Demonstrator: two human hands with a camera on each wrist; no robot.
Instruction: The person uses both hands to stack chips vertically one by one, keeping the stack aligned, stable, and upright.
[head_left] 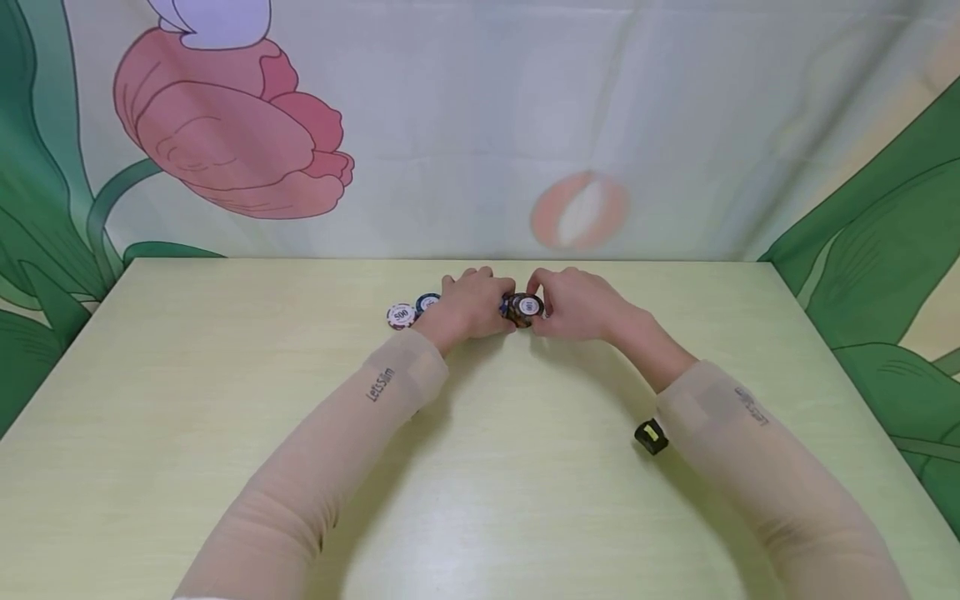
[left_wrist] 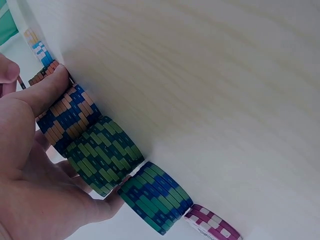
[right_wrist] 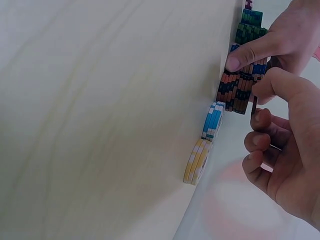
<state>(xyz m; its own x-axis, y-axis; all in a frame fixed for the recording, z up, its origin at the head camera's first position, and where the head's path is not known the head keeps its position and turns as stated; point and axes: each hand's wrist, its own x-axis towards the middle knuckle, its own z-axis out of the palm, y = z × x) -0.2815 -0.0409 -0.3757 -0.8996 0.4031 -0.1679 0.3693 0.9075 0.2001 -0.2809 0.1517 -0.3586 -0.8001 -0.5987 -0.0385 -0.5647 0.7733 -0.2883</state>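
Poker chips stand in a row of stacks near the far side of the table. My right hand pinches a single poker chip between thumb and fingertip, over an orange-and-dark stack. My left hand reaches around the neighbouring blue-and-orange stack, its thumb at the front and fingers behind. Beside that stack are a green stack, a blue-and-green stack and a low purple-and-white stack. At the row's other end sit short blue-and-white and yellow-and-white stacks.
A small black object with a yellow label lies by the right sleeve on the pale wooden table. Just behind the table's far edge hangs a printed cloth with flowers and leaves.
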